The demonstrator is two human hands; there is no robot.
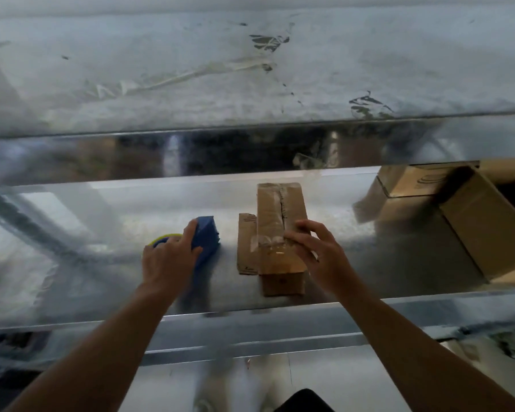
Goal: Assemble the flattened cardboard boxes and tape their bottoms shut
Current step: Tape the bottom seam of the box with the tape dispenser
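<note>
Taping of bottom seam (nearly done, I judge) | your left hand [167, 260] grips tape dispenser [207, 236], 9 o'clock of box [275, 209] | right hand [318, 254], fingers spread, presses box top | next: release dispenser, upright box.

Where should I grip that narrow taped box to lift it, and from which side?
Come from above and span the box across its narrow width, near the middle. Its long sides run parallel and close together. A flap sticks out along the left side, so set that finger above it.
</note>
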